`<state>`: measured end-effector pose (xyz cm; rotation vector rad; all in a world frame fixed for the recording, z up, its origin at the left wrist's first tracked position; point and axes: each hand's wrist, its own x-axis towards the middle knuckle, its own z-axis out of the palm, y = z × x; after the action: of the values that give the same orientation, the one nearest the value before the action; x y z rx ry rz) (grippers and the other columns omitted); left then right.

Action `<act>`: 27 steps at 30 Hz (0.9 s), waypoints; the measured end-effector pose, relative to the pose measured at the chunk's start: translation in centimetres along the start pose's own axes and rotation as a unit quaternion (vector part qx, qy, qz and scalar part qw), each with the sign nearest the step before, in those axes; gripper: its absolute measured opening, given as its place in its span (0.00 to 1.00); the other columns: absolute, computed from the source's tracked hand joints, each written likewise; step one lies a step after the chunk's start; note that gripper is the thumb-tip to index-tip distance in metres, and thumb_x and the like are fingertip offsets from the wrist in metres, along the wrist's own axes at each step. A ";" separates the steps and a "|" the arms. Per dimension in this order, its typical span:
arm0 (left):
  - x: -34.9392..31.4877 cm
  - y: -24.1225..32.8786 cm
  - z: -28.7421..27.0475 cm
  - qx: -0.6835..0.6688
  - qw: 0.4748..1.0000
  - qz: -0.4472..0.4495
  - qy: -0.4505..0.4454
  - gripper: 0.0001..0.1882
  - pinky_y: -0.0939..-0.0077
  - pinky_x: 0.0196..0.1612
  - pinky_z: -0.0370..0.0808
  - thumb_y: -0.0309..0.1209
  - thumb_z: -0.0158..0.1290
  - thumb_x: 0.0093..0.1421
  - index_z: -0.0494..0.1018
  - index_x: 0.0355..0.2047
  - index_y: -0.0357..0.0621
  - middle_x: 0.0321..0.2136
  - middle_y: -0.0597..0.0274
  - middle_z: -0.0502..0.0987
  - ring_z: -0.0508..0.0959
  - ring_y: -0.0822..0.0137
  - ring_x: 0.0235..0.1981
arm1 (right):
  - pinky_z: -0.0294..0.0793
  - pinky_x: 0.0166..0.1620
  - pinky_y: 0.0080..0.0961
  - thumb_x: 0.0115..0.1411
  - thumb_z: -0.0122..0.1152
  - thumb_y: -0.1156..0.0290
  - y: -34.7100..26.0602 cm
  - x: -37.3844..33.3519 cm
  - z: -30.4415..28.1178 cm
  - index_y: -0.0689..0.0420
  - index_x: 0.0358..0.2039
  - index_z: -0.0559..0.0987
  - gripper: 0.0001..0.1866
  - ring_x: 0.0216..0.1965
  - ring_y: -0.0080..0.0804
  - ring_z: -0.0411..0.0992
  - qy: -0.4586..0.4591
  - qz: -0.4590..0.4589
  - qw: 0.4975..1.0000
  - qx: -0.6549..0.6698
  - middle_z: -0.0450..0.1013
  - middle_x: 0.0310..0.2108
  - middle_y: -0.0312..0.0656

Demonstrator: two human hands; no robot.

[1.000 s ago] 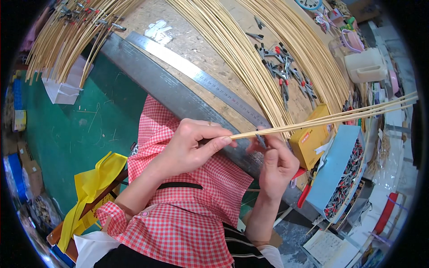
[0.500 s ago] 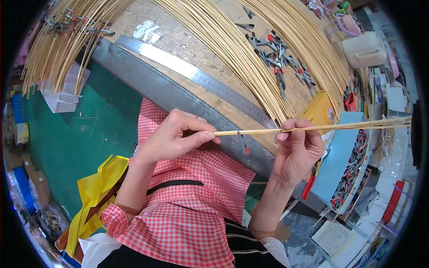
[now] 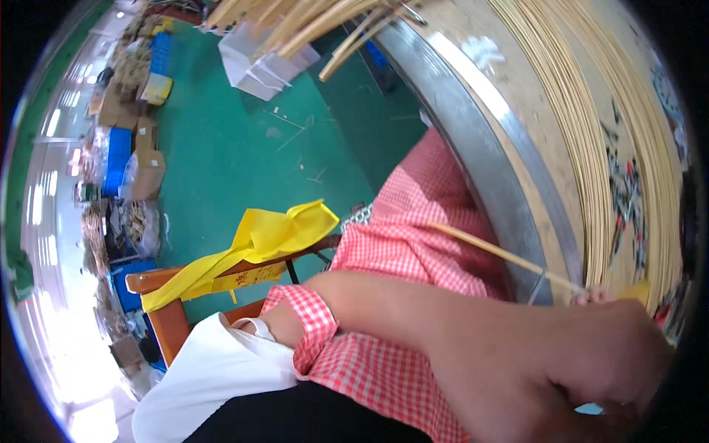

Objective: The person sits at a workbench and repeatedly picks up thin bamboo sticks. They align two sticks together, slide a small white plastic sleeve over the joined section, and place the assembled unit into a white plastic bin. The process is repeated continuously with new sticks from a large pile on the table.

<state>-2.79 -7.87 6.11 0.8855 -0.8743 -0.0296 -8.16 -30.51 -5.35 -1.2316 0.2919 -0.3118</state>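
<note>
A thin bundle of bamboo sticks (image 3: 502, 253) slants across my checked apron, its free end at the upper left. A small metal clip (image 3: 539, 282) sits on the bundle. At its lower right end show a few fingertips of my right hand (image 3: 593, 297), closed on the sticks; the rest of that hand is hidden behind my left arm. Large and close, my left hand (image 3: 583, 354) is raised at the lower right, off the sticks. Its fingers are dark and blurred, partly turned out of sight.
A steel ruler (image 3: 509, 122) lies along the metal table edge (image 3: 473, 140). Long bamboo sticks (image 3: 572, 111) and several clips (image 3: 628, 196) cover the right side. A yellow cloth (image 3: 258, 236) hangs over a wooden chair (image 3: 166, 325). A white box (image 3: 255, 66) stands on the green floor.
My view has swung left. My left hand has let go of the sticks and come up close at the lower right. My right hand still holds the bundle.
</note>
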 end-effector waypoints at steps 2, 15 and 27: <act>-0.2 -0.4 -0.2 -0.008 1.000 0.016 0.013 0.18 0.68 0.49 0.69 0.29 0.53 0.56 0.70 0.47 0.36 0.45 0.51 0.72 0.73 0.56 0.47 | 0.71 0.30 0.12 0.63 0.55 0.74 0.5 -0.7 1.8 0.63 0.39 0.74 0.06 0.27 0.21 0.66 0.006 -0.021 1.000 -0.012 0.68 0.32 0.43; 0.2 -0.6 0.4 -0.047 0.991 0.119 0.040 0.22 0.69 0.54 0.65 0.32 0.48 0.61 0.65 0.52 0.31 0.53 0.46 0.64 0.68 0.56 0.53 | 0.74 0.34 0.12 0.67 0.50 0.68 -1.7 5.1 -2.5 0.60 0.44 0.72 0.10 0.30 0.22 0.69 -0.157 0.380 0.912 0.009 0.69 0.35 0.41; 0.8 -0.9 1.2 -0.075 0.987 0.142 0.023 0.26 0.70 0.59 0.61 0.35 0.43 0.65 0.60 0.57 0.26 0.60 0.42 0.58 0.64 0.56 0.59 | 0.76 0.35 0.14 0.66 0.52 0.67 -0.4 -0.8 1.5 0.58 0.42 0.70 0.09 0.32 0.22 0.68 -0.070 0.037 0.988 -0.134 0.67 0.37 0.38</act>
<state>-2.79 -9.54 6.42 0.6136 -0.9351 0.1700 -8.38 -29.00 -4.50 -1.4958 0.2630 -0.1226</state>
